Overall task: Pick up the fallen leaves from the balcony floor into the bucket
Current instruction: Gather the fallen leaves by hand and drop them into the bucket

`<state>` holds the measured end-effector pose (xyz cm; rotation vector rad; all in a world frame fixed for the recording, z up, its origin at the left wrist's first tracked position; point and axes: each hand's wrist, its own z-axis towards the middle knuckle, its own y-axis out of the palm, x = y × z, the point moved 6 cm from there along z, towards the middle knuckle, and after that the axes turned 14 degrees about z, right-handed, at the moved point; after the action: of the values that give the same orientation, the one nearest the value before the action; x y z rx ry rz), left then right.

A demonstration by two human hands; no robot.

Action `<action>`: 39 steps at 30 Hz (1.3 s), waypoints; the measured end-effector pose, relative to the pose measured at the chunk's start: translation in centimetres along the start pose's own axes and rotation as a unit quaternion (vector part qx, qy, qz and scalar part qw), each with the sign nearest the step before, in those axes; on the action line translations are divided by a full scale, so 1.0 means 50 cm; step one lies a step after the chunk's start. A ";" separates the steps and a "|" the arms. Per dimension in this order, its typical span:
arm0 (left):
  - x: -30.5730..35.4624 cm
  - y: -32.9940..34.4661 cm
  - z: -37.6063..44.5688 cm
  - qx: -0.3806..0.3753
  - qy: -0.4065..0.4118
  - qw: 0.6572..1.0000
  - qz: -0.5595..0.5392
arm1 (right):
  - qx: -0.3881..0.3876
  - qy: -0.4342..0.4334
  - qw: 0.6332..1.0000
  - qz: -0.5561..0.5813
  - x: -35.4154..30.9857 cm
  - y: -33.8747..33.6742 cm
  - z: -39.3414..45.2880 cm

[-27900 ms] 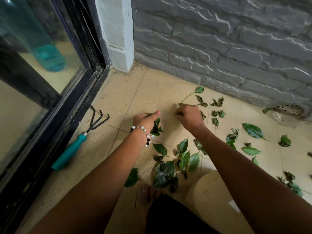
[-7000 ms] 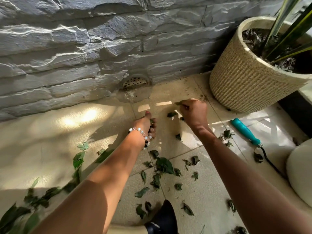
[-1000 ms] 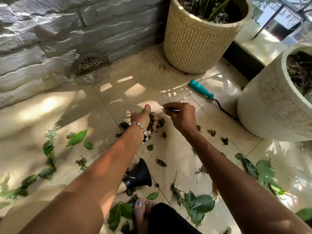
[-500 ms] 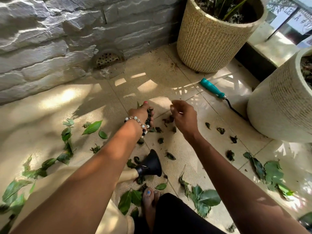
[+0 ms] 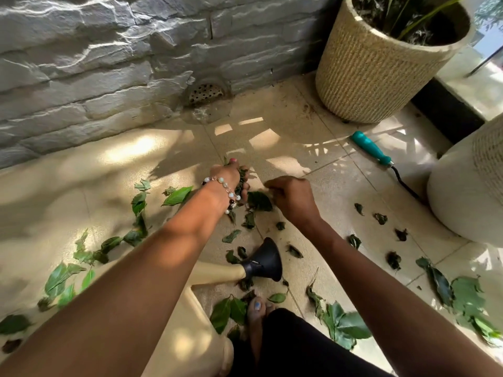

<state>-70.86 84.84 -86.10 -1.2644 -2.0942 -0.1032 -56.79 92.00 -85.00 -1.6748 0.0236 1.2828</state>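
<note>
My left hand (image 5: 231,178), with a bead bracelet at the wrist, grips a bunch of dark green leaves (image 5: 241,178) above the tiled floor. My right hand (image 5: 291,195) is just to its right, fingers curled and pinching the edge of a large dark leaf (image 5: 258,200) that lies between the two hands. More fallen leaves lie scattered on the tiles: to the left (image 5: 177,195), below the hands (image 5: 249,220), to the right (image 5: 381,218) and at the lower right (image 5: 462,295). No bucket shows in this view.
A beige watering can with a black spout (image 5: 265,261) lies under my arms. Two woven planters stand at the right (image 5: 375,74) (image 5: 473,186). A teal-handled garden tool (image 5: 371,147) lies between them. A floor drain (image 5: 205,91) sits at the grey stone wall. My foot (image 5: 255,308) is below.
Both hands dropped slightly toward me; my right hand now pinches a large dark leaf. The view has shifted right and up, and the left hand keeps its bunch.
</note>
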 end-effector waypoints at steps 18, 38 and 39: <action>-0.001 0.004 -0.009 -0.006 -0.001 0.999 -0.041 | 0.055 0.109 0.973 0.195 0.013 -0.044 -0.003; -0.032 0.247 -0.046 -0.064 0.002 0.996 -0.055 | 0.163 0.198 0.893 0.371 0.067 -0.163 -0.122; -0.030 0.261 -0.054 -0.089 0.001 0.994 -0.068 | 0.215 0.223 0.902 0.302 0.100 -0.189 -0.136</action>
<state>-58.49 89.47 -88.37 -1.2208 -2.2071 -0.3581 -44.61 94.69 -82.68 -1.5741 1.0987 1.1710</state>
